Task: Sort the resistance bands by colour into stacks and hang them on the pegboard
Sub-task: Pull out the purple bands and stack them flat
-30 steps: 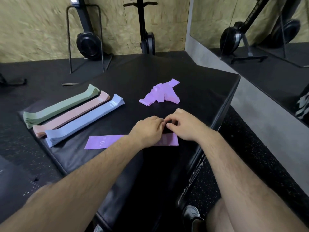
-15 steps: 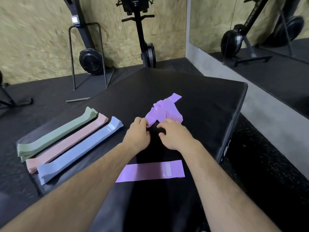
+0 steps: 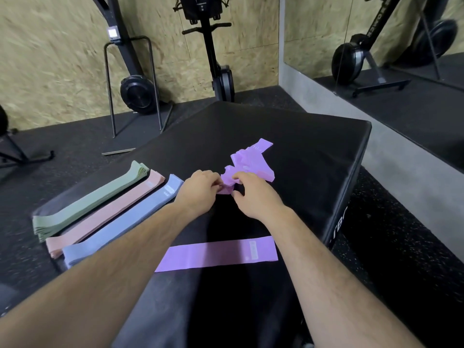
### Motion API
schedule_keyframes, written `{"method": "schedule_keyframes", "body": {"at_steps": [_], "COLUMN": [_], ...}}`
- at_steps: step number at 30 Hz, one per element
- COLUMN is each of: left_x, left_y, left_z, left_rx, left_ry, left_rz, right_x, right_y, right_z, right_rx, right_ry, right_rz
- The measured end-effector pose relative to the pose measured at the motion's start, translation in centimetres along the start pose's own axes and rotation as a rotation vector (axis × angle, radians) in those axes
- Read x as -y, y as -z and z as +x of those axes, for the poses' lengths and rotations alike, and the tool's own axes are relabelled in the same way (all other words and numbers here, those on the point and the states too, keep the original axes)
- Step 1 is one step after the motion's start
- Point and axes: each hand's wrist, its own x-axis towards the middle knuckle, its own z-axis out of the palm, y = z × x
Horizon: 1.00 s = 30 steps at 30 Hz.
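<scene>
On the black surface [image 3: 313, 151], right of the three sorted stacks [image 3: 108, 217], one purple band [image 3: 216, 253] now lies flat by the near edge, and both hands have gone on to the purple heap [image 3: 253, 162]. The left hand [image 3: 198, 189] and right hand [image 3: 253, 194] pinch its near end, so the purple stack is barely begun. No pegboard shows, and the fingertips and the heap's count are unclear

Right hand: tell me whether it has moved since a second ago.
Yes. The right hand left the flat purple band and went forward to the purple pile.
</scene>
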Motion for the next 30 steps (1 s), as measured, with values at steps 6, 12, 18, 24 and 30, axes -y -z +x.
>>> {"method": "schedule_keyframes", "body": {"at_steps": [6, 12, 18, 24, 30], "left_x": [-0.3, -0.8, -2.5, -5.9, -8.9], "left_y": [4.5, 9.5, 14.7, 19.0, 22.9], "left_z": [-1.7, -4.0, -6.2, -9.4, -12.4], "left_rx": [-0.108, -0.202, -0.277, -0.342, -0.413], "left_ry": [-0.017, -0.037, -0.067, -0.113, -0.179], "left_rz": [-0.063, -0.072, -0.138, -0.251, -0.432], "right_x": [2.0, 4.5, 8.4, 13.1, 16.3], "right_y": [0.1, 1.2, 4.5, 10.3, 15.4], "right_z": [-0.3, -1.9, -3.6, -5.3, -8.0], "right_rx": [-0.075, -0.06, -0.057, -0.012, -0.06], "right_ry": [0.066, 0.022, 0.077, 0.201, 0.219], "right_rz": [0.277, 0.537, 0.444, 0.283, 0.334]}}
